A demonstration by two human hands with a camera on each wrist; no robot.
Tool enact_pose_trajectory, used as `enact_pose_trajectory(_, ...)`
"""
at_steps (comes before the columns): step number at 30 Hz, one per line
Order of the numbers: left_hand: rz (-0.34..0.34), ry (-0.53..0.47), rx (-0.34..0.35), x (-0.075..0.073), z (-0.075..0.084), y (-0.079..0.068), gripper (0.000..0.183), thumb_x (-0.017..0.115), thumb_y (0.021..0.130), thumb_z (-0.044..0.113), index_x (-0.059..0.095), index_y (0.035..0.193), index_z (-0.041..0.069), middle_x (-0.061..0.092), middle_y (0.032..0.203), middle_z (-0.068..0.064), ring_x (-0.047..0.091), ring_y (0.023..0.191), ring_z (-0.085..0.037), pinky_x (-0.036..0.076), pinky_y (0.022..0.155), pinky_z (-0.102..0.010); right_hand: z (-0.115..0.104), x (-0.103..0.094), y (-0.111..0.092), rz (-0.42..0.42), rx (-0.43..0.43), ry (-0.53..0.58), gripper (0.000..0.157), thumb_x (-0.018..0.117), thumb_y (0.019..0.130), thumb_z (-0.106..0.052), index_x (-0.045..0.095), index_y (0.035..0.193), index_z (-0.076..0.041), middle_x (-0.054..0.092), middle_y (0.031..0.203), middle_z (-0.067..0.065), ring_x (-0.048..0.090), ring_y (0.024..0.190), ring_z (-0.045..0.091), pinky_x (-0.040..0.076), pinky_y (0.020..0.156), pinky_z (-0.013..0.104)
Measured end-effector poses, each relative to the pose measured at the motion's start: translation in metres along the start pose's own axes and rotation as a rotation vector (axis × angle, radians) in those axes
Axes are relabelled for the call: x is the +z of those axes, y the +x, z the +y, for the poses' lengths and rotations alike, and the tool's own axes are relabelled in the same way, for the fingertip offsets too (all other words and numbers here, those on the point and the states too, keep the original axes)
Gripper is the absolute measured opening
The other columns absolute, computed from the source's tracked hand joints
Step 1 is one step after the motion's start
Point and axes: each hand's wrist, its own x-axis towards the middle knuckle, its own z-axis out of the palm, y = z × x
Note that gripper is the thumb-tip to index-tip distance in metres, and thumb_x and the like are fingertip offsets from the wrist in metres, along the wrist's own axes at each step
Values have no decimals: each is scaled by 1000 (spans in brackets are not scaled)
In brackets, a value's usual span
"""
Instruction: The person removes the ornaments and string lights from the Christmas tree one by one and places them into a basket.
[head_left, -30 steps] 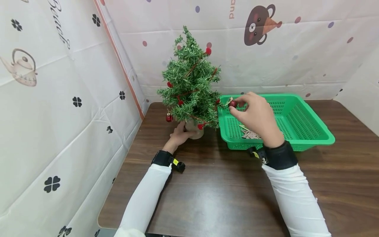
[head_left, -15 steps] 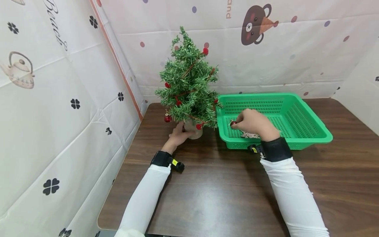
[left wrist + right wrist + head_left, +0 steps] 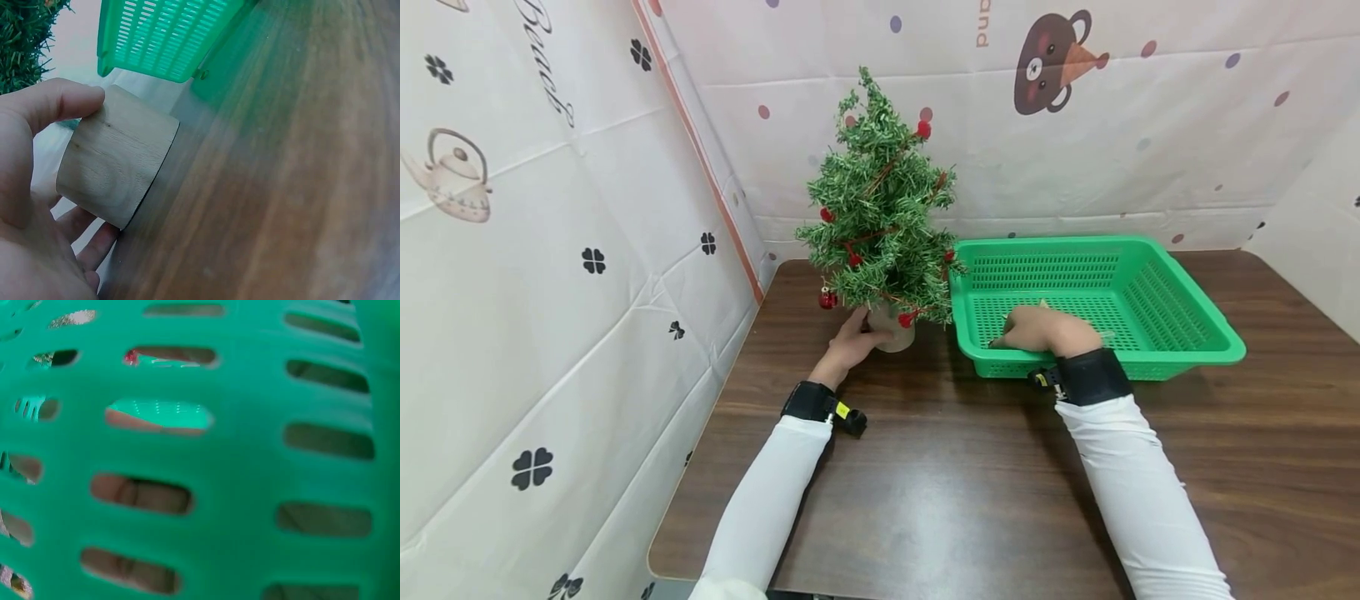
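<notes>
My left hand [image 3: 850,342] grips the round wooden base [image 3: 119,156] of a small artificial Christmas tree [image 3: 880,208], thumb on one side and fingers on the other. The tree stands upright, with red pompoms and a shiny red bauble [image 3: 827,298] at its lower left. Down inside the green basket [image 3: 1195,360] is my right hand [image 3: 1037,327], palm down by the near wall. That wall hides its fingertips in the head view. Through the slots in the right wrist view, fingers [image 3: 144,495] and a small red spot show; I cannot tell whether they hold the red bauble.
The basket stands on the brown wooden table [image 3: 910,483], just right of the tree. Its wall fills the right wrist view, with glittery bits behind the slots. A patterned white sheet [image 3: 1150,150] hangs behind and at the left.
My right hand has moved from beside the tree's right branches down into the basket, carrying a red bauble that has gone out of sight. The left hand stays at the base.
</notes>
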Motion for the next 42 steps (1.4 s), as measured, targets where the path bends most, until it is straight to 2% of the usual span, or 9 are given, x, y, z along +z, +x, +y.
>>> enact_pose_trajectory(2, 2, 0, 3, 0, -1, 0, 74, 70, 95, 35, 32, 158, 37, 40, 162, -3, 19, 157, -34, -20, 118, -69, 0, 1, 1, 2, -22, -5, 36, 60, 101, -37, 58, 73, -14, 48, 70, -1, 53, 74, 20, 16, 120, 70)
enact_pose_trajectory(5, 7, 6, 0, 0, -2, 0, 75, 70, 95, 37, 30, 159, 38, 37, 163, -3, 17, 157, -34, -18, 119, -69, 0, 1, 2, -3, -21, 2, 38, 60, 101, -35, 53, 70, -15, 43, 67, -3, 50, 69, 18, 36, 110, 60)
enact_pose_trajectory(7, 4, 7, -3, 0, -3, 0, 76, 69, 95, 38, 29, 160, 37, 36, 164, -4, 16, 158, -34, -17, 119, -69, -1, 1, 2, -7, -12, 11, 33, 59, 101, -31, 55, 72, -15, 42, 67, -3, 46, 65, 16, 44, 90, 47)
enact_pose_trajectory(10, -1, 5, -10, -1, -3, 0, 78, 69, 95, 39, 27, 161, 36, 32, 166, -4, 13, 158, -34, -17, 119, -68, -1, 0, 1, -15, -6, 20, 25, 55, 99, -22, 56, 75, -14, 42, 69, -2, 41, 62, 15, 39, 71, 35)
enact_pose_trajectory(14, -4, 3, -17, -1, -3, 1, 81, 69, 95, 39, 23, 162, 36, 29, 168, -4, 11, 159, -34, -18, 120, -68, -1, -1, 0, -26, 10, 31, 24, 51, 93, -14, 48, 70, -16, 40, 70, -2, 38, 61, 14, 34, 62, 30)
enact_pose_trajectory(21, -7, 3, -16, -1, -2, 2, 82, 69, 95, 39, 22, 163, 36, 28, 168, -3, 10, 159, -33, -18, 119, -68, -3, -2, -2, -25, 32, 30, 31, 55, 96, -21, 44, 68, -18, 40, 68, -2, 40, 60, 14, 38, 64, 31)
enact_pose_trajectory(27, -3, 21, -9, -1, -2, 2, 79, 70, 95, 38, 27, 161, 34, 34, 165, -5, 14, 158, -36, -17, 118, -71, -5, -1, -5, 51, 102, -3, 41, 63, 96, -49, 60, 78, -12, 51, 74, 0, 51, 68, 17, 47, 68, 37)
enact_pose_trajectory(34, 27, 15, 20, 2, -2, 3, 84, 75, 92, 38, 25, 159, 42, 31, 166, -4, 17, 157, -35, -18, 116, -73, -9, -5, -12, 155, 39, 23, 46, 58, 100, -48, 75, 102, -5, 57, 64, 1, 53, 56, 17, 44, 58, 32)
enact_pose_trajectory(42, 9, -7, -30, 0, 4, -1, 88, 73, 94, 40, 17, 163, 40, 23, 170, -6, 10, 159, -35, -17, 119, -68, -28, -12, -20, 397, -67, 51, 40, 61, 100, -44, 76, 110, -8, 75, 102, 11, 64, 74, 20, 53, 69, 40)
